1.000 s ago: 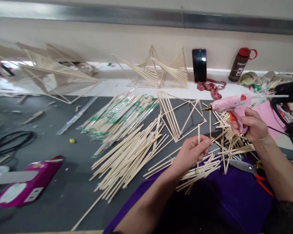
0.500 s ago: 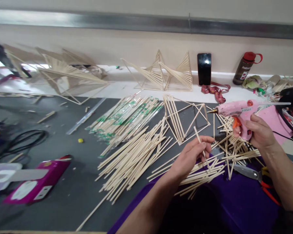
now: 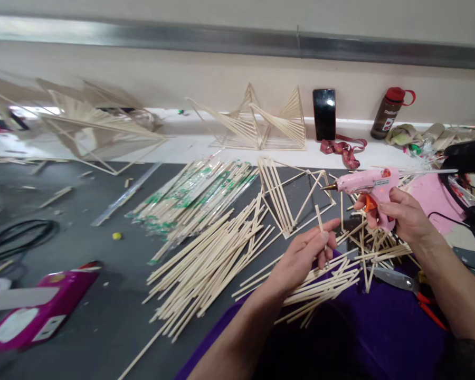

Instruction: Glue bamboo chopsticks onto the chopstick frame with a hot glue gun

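My left hand point(image 3: 303, 252) pinches a thin wooden stick point(image 3: 319, 216) between thumb and fingers, its upper end poking up. My right hand point(image 3: 407, 214) grips a pink hot glue gun point(image 3: 366, 183), with fingers by the orange trigger. The brass nozzle points left, above and apart from the stick, and a clear glue stick point(image 3: 429, 172) juts from the back. Just beyond my left hand, a frame of joined sticks point(image 3: 276, 195) lies on the grey table. Loose sticks point(image 3: 328, 285) spread below my hands, over purple cloth.
A pile of sticks point(image 3: 206, 272) and plastic-wrapped chopsticks point(image 3: 193, 190) lie left of my hands. Scissors point(image 3: 393, 278) rest near my right forearm. Along the wall stand finished stick structures point(image 3: 279, 124), a phone point(image 3: 324, 114) and a bottle point(image 3: 388, 116). A magenta box point(image 3: 43, 306) lies at left.
The view has shifted, so the table's things sit further left. My right fingers have moved around the trigger, and the stick in my left hand stands steeper.
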`<state>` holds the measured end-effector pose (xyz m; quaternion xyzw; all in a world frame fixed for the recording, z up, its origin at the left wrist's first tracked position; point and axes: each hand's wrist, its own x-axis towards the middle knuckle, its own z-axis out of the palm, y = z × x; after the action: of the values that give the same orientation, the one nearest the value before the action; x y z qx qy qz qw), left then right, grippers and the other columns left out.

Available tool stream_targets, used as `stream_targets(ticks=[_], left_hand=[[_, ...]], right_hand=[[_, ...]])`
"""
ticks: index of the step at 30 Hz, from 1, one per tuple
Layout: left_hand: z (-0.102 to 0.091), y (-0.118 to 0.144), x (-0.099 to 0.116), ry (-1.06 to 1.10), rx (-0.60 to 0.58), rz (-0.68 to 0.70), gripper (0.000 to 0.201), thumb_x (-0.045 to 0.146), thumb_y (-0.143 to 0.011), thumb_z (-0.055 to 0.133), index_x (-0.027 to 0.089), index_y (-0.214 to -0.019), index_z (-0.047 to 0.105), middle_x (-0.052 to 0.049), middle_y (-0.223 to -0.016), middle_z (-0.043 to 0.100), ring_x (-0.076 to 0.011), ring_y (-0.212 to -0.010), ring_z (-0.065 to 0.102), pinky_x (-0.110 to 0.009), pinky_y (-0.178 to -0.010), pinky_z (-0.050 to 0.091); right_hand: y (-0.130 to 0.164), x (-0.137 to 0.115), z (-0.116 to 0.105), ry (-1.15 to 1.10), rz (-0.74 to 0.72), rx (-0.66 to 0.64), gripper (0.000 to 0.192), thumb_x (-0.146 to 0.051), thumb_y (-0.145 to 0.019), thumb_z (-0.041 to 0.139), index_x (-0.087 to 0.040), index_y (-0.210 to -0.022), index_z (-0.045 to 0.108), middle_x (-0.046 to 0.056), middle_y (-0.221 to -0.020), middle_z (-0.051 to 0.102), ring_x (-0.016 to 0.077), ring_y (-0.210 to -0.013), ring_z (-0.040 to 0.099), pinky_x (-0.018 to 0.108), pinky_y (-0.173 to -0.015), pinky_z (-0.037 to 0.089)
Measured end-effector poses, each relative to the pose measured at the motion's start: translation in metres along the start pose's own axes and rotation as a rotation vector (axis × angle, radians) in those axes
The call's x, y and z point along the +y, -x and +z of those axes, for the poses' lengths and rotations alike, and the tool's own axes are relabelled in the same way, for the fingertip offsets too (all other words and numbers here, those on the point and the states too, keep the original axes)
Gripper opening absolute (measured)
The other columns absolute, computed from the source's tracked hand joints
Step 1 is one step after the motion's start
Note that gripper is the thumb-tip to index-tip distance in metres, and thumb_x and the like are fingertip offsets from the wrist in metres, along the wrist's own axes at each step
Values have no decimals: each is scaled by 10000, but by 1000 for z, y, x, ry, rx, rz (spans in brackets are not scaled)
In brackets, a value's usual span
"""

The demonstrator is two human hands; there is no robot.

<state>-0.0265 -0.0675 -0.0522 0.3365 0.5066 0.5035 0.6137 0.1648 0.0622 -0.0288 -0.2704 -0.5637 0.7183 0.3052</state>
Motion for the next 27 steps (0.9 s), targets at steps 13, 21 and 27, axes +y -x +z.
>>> stream_targets(ticks=[13,21,27], left_hand=[[-3,-6,4,147,220,29,218,300,-658,759,133,-699,626,-36,-604,668,-129,-540,627,-187,-439,400],[-5,-9,2,174,327,83,222,271,-612,785,134,-620,611,-5,-590,643,-36,-469,425,-164,-469,305],[-5,-10,2,251,317,58,264,291,-575,813,139,-606,599,44,-539,546,-10,-396,332,-157,-378,213]], right_hand=[[3,1,1,8,-51,11,221,-366,-769,724,-172,-871,746,75,-837,716,112,-529,608,211,-453,426],[5,3,6,45,-72,-25,205,-387,-808,707,-194,-867,741,40,-800,699,82,-525,592,187,-471,416],[6,3,9,25,-58,-15,224,-398,-804,713,-179,-853,708,39,-810,688,73,-523,574,181,-462,414]])
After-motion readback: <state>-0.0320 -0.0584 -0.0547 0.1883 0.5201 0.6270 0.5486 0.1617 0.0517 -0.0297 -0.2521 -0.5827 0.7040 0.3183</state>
